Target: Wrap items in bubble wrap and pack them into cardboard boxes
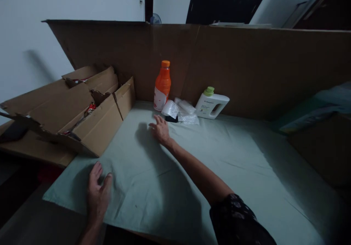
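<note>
My right hand [160, 129] reaches over the cloth with its fingers apart and nothing in them. Just beyond it stands an orange bottle [162, 86] with an orange cap and a white label. To the right of that hand lies a small heap of clear bubble wrap [186, 112], with a black object [171, 119] partly hidden under it. A white jug [210, 105] with a green cap and a handle stands right of the bubble wrap. Near the front left edge, my left hand [99, 191] is held with thumb and fingers apart, holding nothing.
A cardboard box with compartments [102, 131] stands at the left, with red items partly visible inside. Tall cardboard [233, 69] walls off the back. A pale green cloth [227, 157] covers the table. Another box [320, 146] with a green and white package [315, 108] is at the right.
</note>
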A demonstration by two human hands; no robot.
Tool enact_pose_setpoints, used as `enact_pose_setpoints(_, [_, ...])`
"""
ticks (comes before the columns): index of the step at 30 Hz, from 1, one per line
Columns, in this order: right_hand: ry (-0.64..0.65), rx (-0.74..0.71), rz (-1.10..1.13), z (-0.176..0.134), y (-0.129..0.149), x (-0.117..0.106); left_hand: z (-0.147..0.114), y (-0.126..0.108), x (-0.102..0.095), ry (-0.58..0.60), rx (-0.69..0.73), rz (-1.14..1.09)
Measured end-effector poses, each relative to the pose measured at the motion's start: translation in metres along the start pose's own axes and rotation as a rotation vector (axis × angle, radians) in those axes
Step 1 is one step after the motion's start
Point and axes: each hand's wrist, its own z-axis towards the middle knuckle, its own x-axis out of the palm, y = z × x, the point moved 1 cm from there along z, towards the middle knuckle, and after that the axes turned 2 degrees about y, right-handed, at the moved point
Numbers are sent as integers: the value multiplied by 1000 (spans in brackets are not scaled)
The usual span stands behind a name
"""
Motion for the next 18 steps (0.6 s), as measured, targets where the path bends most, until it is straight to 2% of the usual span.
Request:
enact_pose_setpoints(2, [-34, 47, -107, 9, -26, -18, 1, 4, -2, 14, 3, 43])
enact_pose_setpoints(5, [-46, 87, -239, 18, -51, -32, 3, 6, -5, 21, 67, 115])
enact_pose_setpoints(10, [-62, 106, -235, 22, -67, -46, 3, -5, -5, 8, 170, 237])
enact_pose_setpoints(12, [-120, 93, -191, 20, -72, -57, 2, -8, -4, 5, 178, 258])
enact_pose_setpoints(14, [-257, 61, -9, 16, -81, -74, 2, -10, -4, 8, 173, 264])
enact_pose_setpoints(16, [-423, 42, 331, 14, -97, -93, 3, -10, -4, 11, 175, 258])
enact_pose_setpoints(18, [-523, 142, 689, 11, -117, -110, 3, -9, -5, 12, 192, 260])
